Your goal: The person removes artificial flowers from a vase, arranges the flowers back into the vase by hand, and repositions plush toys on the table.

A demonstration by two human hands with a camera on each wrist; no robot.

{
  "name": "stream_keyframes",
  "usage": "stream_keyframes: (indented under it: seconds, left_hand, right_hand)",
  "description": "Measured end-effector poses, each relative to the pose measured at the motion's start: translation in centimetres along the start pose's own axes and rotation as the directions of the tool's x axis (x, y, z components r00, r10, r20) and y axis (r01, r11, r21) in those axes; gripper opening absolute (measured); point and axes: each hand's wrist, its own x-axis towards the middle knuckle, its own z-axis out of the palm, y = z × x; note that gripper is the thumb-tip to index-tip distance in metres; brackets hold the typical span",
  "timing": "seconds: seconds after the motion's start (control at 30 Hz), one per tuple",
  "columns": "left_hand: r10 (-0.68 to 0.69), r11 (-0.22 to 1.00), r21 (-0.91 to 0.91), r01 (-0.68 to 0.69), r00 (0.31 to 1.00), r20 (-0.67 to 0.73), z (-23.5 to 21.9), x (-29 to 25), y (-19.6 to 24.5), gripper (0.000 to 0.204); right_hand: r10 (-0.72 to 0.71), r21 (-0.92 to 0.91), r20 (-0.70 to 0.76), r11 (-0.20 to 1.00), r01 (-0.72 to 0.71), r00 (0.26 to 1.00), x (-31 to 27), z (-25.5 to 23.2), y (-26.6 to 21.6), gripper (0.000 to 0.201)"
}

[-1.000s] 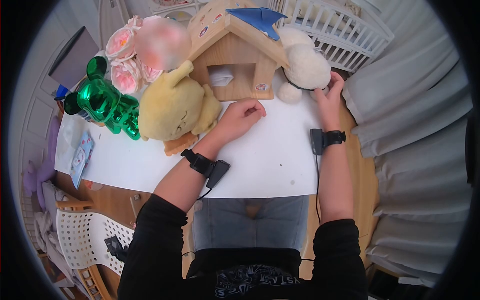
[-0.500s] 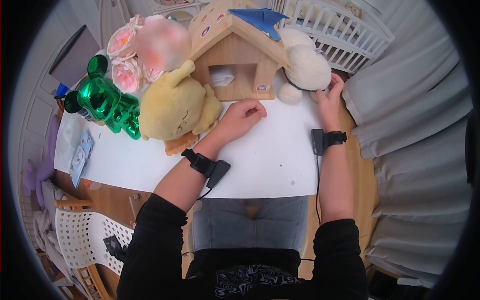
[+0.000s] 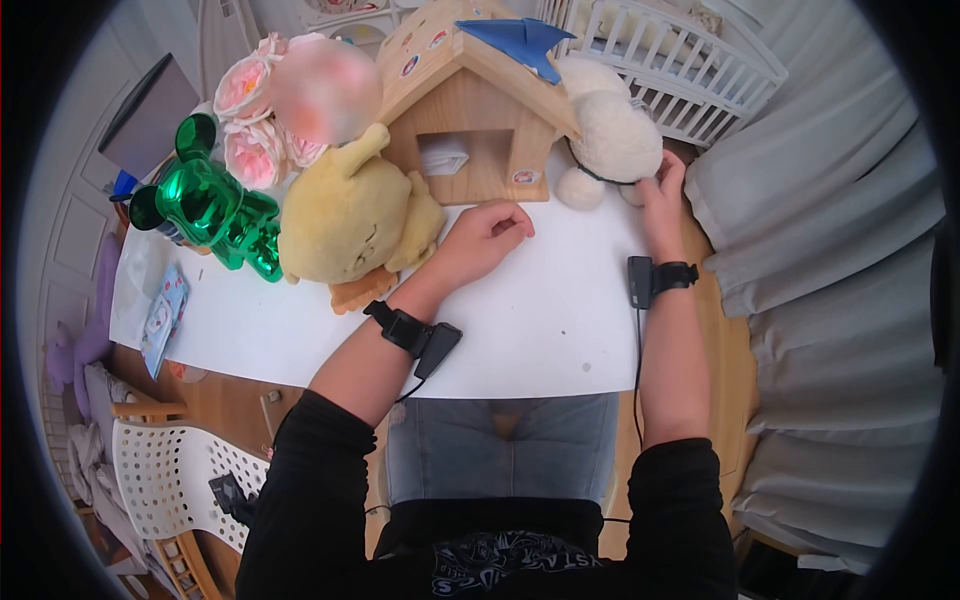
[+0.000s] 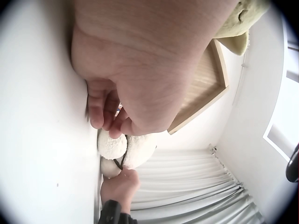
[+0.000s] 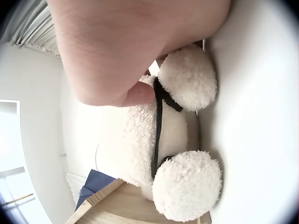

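Note:
A fluffy white plush toy (image 3: 612,130) with round paws sits at the right side of the white table (image 3: 530,340). My right hand (image 3: 660,205) is at its right side, pinching the thin black strap (image 5: 157,133) around the toy; the thumb lies against the strap, and the other fingers are mostly hidden behind the hand. My left hand (image 3: 482,242) rests on the table before the wooden house (image 3: 530,150), its fingers loosely curled around nothing. Close to the left forearm is a yellow plush toy (image 3: 340,220).
A shiny green bear figure (image 3: 200,205) and pink flowers (image 3: 243,90) stand at the left, with a small colourful packet (image 3: 163,322) near that edge. Blue material (image 3: 515,42) lies on the house's roof. Beyond the table are a white crib (image 3: 680,70) and grey curtains (image 3: 830,270).
My right hand has shifted slightly, and its fingers are drawn closer together. More of the black strap now shows, running toward the hand. The left hand stays in place.

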Motion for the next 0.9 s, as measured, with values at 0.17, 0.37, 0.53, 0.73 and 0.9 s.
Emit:
stream_keyframes:
  seconds: [0.17,0.37,0.53,0.73,0.9]
  left_hand:
    - [-0.041,0.999,0.018,0.041,0.999,0.007,-0.2,-0.1,0.6,0.007]
    - [0.015,1.0,-0.004,-0.015,1.0,-0.023,0.0,-0.2,0.7,0.008]
    - [-0.011,0.999,-0.044,0.011,1.0,0.006,-0.2,0.1,-0.3,0.008]
    - [-0.007,0.998,-0.058,-0.002,0.989,-0.148,0.0,0.0,0.1,0.003]
    - [-0.047,0.995,-0.094,0.042,0.998,-0.052,-0.4,0.0,0.4,0.004]
  right_hand:
    - [-0.097,0.006,-0.206,0.995,0.101,0.974,-0.4,0.3,-1.4,0.039]
    - [-0.248,0.399,0.085,0.896,0.195,0.965,-4.2,3.0,-8.3,0.02]
    - [-0.061,0.292,0.597,0.945,-0.146,0.8,-6.7,6.8,-6.6,0.016]
    - [-0.002,0.233,0.737,0.939,-0.251,0.676,-6.9,7.2,-6.3,0.021]
    - [0.015,0.087,0.755,0.989,-0.122,0.656,-7.0,7.5,-5.9,0.017]
